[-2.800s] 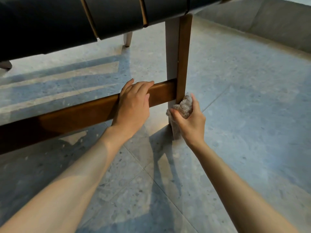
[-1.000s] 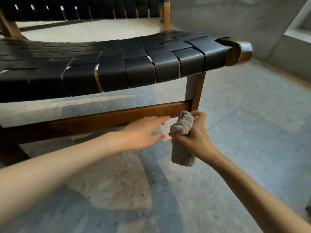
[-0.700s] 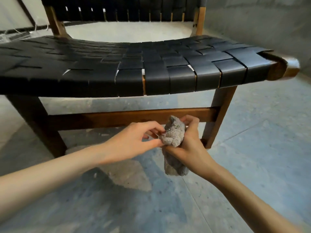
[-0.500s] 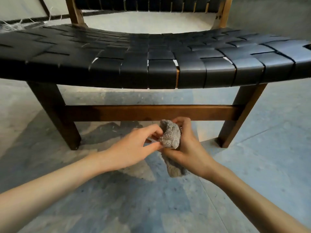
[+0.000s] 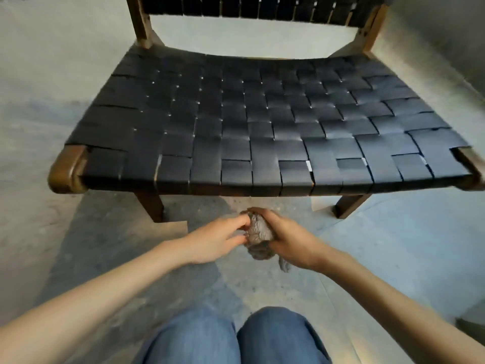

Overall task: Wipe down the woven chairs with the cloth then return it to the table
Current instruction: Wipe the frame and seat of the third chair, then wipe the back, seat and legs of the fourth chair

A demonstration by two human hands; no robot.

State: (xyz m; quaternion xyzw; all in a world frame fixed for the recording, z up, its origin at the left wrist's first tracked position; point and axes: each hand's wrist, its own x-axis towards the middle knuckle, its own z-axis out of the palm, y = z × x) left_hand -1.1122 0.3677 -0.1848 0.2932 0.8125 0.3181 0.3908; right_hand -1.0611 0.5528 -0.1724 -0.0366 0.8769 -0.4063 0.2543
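The right hand (image 5: pixel 291 243) is curled round a bunched grey cloth (image 5: pixel 258 232), thumb over its top, and the left hand (image 5: pixel 215 240) pinches the cloth's left side with thumb and fingertips, so both hands grip the one wad in the air. A loose tail of it hangs below the right palm.

Under the hands spreads the speckled stone floor (image 5: pixel 393 258), part sunlit, part shadowed. Just beyond the hands and above them stands the woven chair (image 5: pixel 262 122). Its seat of black interlaced straps fills the view ahead, and its strap backrest (image 5: pixel 262 9) lies farthest from the hands. A rounded wooden corner (image 5: pixel 68 169) shows far off to the left of the left hand. The dark front legs (image 5: pixel 151 206) stand one to either side beyond the hands. Nearest the camera, behind the wrists, are two knees in blue jeans (image 5: pixel 236 337).

Half a second ago the view was level with the front rail under the seat. Now it looks down on the seat top, the rail is hidden, and the knees have come into sight. The two-handed hold on the cloth is much the same. Earlier still, the left hand lay on that rail while the right pressed the cloth at a leg.
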